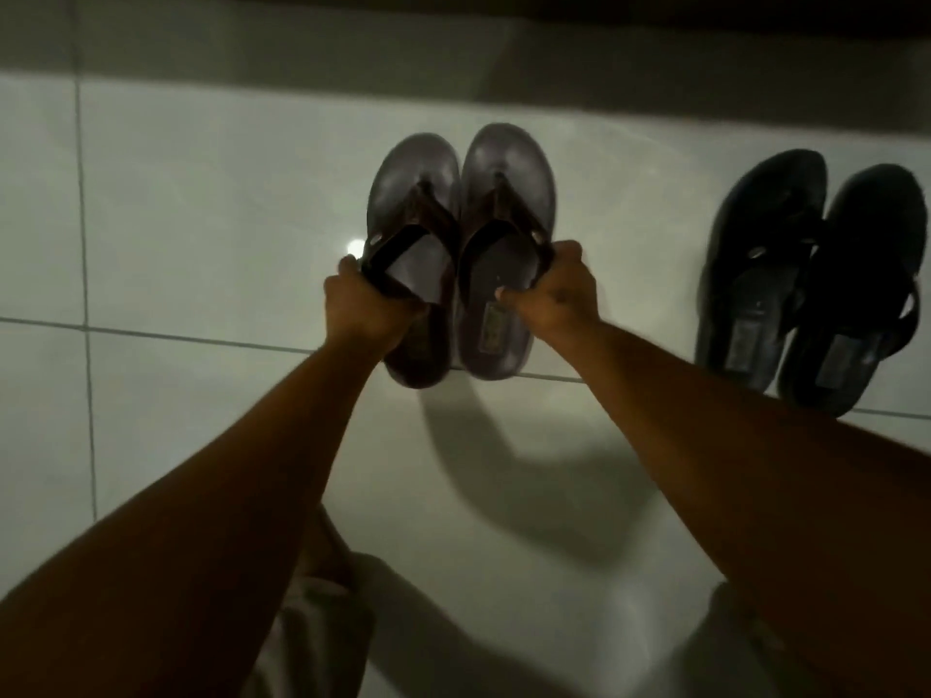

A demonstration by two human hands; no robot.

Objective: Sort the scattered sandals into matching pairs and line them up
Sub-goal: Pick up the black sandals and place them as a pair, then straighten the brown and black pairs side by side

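Note:
Two brown thong sandals lie side by side at the centre, toes pointing away from me. My left hand (360, 307) grips the strap of the left brown sandal (410, 193). My right hand (551, 292) grips the strap of the right brown sandal (509, 188). Their heels seem slightly raised, casting a shadow on the floor below. To the right, a pair of black sandals stands together on the floor: one black sandal (766, 254) and its mate (866, 274), also toes away.
The floor is pale glossy tile (201, 219) with grey grout lines. A dark wall base or step (453, 22) runs along the top. My light shorts and legs show at the bottom.

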